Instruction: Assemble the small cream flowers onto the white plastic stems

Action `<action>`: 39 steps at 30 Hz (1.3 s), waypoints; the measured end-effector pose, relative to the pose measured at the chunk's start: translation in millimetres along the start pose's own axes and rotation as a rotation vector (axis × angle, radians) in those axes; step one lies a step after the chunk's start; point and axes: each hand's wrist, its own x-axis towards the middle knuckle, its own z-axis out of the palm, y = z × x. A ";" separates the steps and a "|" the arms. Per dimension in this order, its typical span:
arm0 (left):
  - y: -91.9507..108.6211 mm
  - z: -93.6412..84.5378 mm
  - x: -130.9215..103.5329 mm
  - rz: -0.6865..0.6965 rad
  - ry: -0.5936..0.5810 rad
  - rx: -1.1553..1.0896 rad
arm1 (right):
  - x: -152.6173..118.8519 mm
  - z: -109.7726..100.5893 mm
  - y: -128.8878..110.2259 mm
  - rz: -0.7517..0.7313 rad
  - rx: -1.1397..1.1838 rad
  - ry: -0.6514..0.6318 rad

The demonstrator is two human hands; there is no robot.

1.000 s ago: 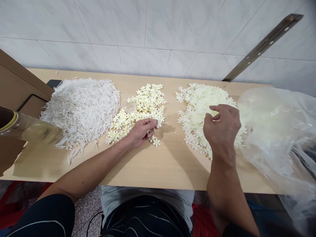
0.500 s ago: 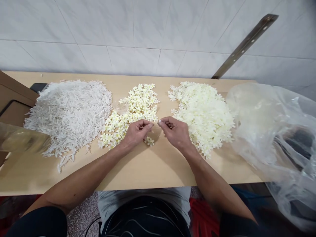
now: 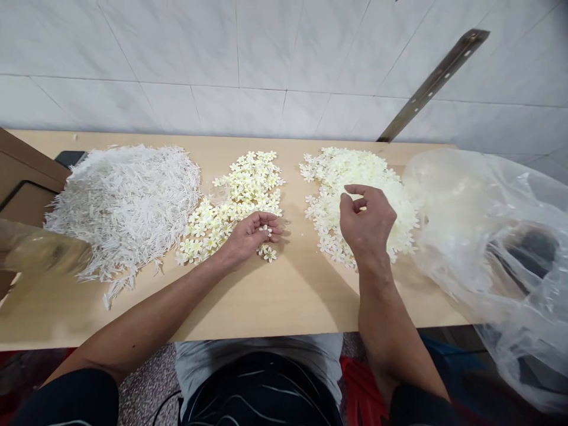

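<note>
My left hand (image 3: 252,235) is over the table beside the middle pile of yellow-centred flowers (image 3: 248,180). Its fingers are curled, and a small white artificial flower (image 3: 265,231) shows between thumb and fingers. Just below it, a few more flowers (image 3: 267,253) lie on the wood. Above the right-hand pile of pale cream petal pieces (image 3: 350,168) hovers my right hand (image 3: 367,219). Its index finger and thumb are bent towards each other with a small gap at the tips, and nothing shows between them.
A large heap of thin white stem-like pieces (image 3: 128,201) covers the left of the table (image 3: 266,307). Crumpled clear plastic bags (image 3: 483,219) spill over the right edge. A cardboard box (image 3: 31,171) and a tape-like roll (image 3: 44,248) stand far left. A tiled wall rises behind.
My right hand has moved away from my left, rightwards to above the cream pile. My left hand has stayed nearly in place, its fingers now turned to show a flower.
</note>
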 end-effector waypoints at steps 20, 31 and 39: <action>8.0 -2.6 4.1 -0.138 -0.034 -0.224 | -62.8 50.2 -46.5 -0.331 0.395 -0.573; 10.9 -3.5 5.3 -0.108 -0.159 -0.255 | -54.8 43.1 -50.6 -0.244 0.500 -0.534; 0.0 -6.0 7.7 -0.004 -0.103 -0.101 | -47.0 43.4 -45.2 -0.115 0.509 -0.460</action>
